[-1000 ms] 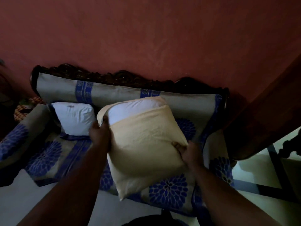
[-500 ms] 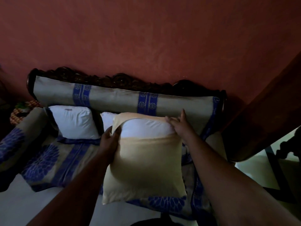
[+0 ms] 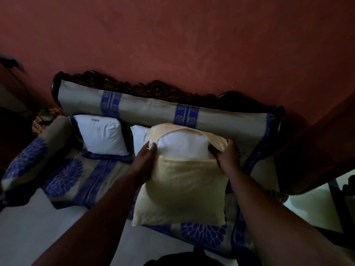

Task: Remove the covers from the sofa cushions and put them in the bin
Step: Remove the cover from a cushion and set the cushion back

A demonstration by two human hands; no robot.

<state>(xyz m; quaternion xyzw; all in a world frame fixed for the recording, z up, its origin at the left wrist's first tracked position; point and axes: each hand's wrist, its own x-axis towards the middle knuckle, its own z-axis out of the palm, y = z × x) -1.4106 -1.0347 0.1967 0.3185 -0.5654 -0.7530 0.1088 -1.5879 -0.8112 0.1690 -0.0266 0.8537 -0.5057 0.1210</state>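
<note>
The cream cushion cover [image 3: 182, 191] is held upright over the front of the sofa seat, its open top peeled back so the white cushion [image 3: 183, 148] shows at 12 o'clock of it. The left hand [image 3: 147, 160] pinches the cover's top-left corner at 10 o'clock, thumb and fingers closed on the cloth. The right hand [image 3: 226, 155] grips the folded-back flap at 2 o'clock, fingers curled round it. A bare white cushion [image 3: 101, 138] leans against the backrest at 9 o'clock, a second white cushion [image 3: 140, 137] partly hidden just behind the cover. The sofa [image 3: 146, 110] wears grey cloth with blue flowers and stands against a red wall [image 3: 182, 39]
</note>
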